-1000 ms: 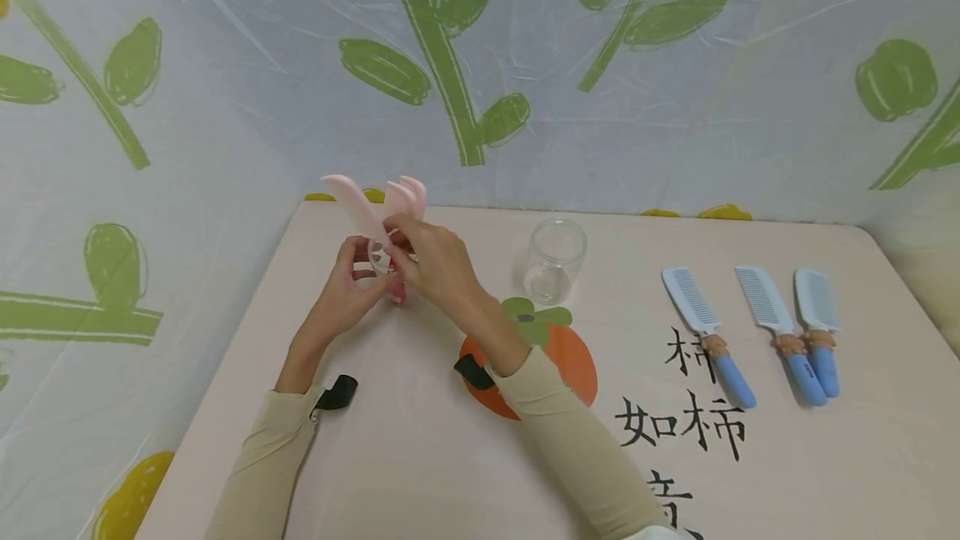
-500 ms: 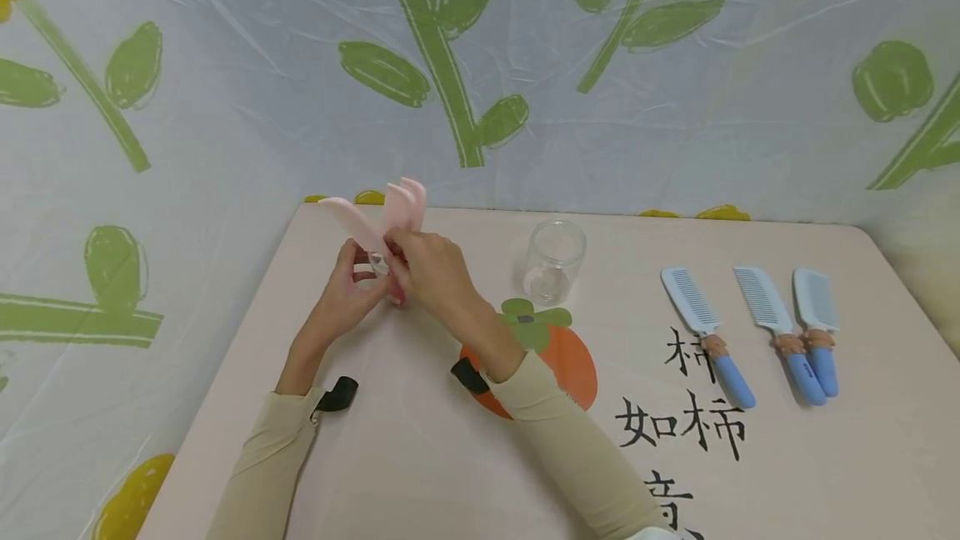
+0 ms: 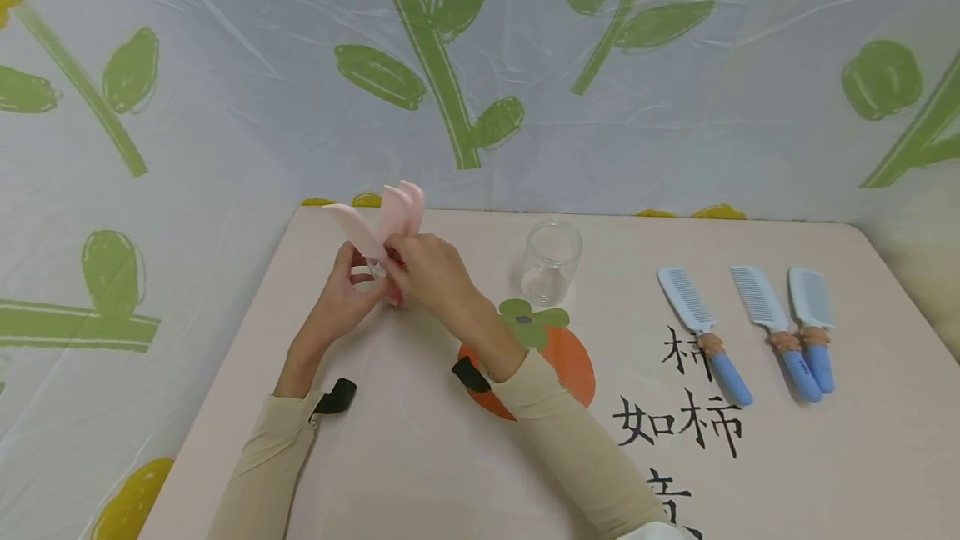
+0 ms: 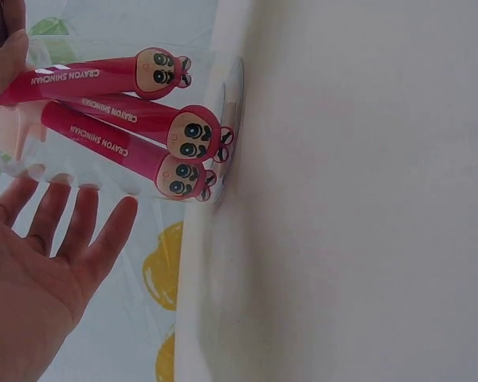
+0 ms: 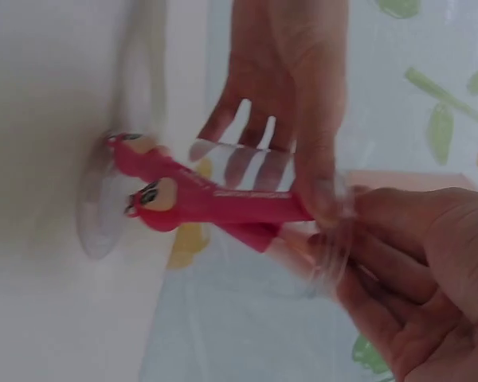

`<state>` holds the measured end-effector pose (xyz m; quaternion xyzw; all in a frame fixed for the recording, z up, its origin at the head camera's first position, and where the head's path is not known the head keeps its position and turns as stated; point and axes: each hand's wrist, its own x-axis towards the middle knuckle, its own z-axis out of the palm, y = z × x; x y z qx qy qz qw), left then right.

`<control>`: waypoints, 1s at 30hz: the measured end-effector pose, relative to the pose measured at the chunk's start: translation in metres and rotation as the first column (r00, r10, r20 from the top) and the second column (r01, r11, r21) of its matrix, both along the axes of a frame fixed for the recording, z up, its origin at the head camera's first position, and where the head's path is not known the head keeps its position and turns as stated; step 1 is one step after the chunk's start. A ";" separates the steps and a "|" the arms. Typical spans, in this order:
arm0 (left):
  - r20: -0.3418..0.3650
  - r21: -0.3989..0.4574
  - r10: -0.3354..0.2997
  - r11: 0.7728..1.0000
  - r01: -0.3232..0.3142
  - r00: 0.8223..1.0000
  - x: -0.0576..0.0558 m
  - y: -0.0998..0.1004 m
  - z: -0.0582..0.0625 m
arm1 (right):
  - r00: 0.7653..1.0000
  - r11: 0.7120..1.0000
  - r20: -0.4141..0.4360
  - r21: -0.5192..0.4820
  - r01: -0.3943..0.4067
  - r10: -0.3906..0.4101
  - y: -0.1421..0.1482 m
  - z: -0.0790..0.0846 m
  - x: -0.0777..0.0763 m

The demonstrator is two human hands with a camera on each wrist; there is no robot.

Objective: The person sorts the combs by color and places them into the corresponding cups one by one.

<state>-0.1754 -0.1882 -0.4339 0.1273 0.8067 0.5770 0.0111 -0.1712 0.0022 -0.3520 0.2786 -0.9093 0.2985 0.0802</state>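
Note:
My left hand (image 3: 345, 298) holds a clear cup (image 4: 233, 151) near the table's left back corner, fingers and thumb around its side. Three red comb handles with cartoon-face ends show inside the cup in the left wrist view, the lowest handle (image 4: 103, 139) among them. Pale pink comb heads (image 3: 397, 211) stick up above the rim. At the rim my right hand (image 3: 435, 269) pinches one pink comb (image 3: 354, 226), which leans left, away from the others. In the right wrist view the right hand's fingers (image 5: 382, 263) are at the cup's mouth.
A second clear cup (image 3: 552, 261) stands upright right of my hands. Several things lie on the table (image 3: 405, 457) at the right: a blue comb (image 3: 705, 336), another blue comb (image 3: 776, 332) and a third blue comb (image 3: 812, 327). A patterned sheet (image 3: 262, 123) rises behind the table.
My right hand has moved down with the pink comb, most of it in the first half second, so its head stands lower over the cup. The left hand has stayed nearly still.

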 end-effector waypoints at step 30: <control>-0.048 -0.049 0.030 0.998 -0.032 0.998 0.008 0.006 0.002 | 0.997 0.910 -0.008 -0.408 -0.070 0.073 0.048 -0.018 0.008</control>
